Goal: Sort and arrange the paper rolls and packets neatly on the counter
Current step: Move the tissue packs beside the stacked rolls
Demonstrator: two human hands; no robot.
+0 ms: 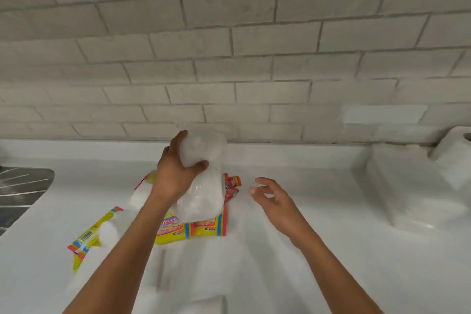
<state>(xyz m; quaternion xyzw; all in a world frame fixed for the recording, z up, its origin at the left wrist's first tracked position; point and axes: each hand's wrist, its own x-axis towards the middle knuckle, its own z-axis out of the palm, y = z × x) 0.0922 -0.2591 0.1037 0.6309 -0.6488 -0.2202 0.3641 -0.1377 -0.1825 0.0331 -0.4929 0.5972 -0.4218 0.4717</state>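
On the white worktop (331, 250), nearest the camera, yellow wipe packets with rainbow-striped edges (190, 228) lie flat, with small red sachets (231, 186) just behind them. Above those packets the left hand (175, 173) grips a clear plastic pack of white paper rolls (204, 176), held off the surface, while the right hand (274, 201) hovers beside the packets, fingers relaxed and empty. Farther back, right of the packets, white paper stacks (407, 186) sit against the grey brick-tile wall (229, 46).
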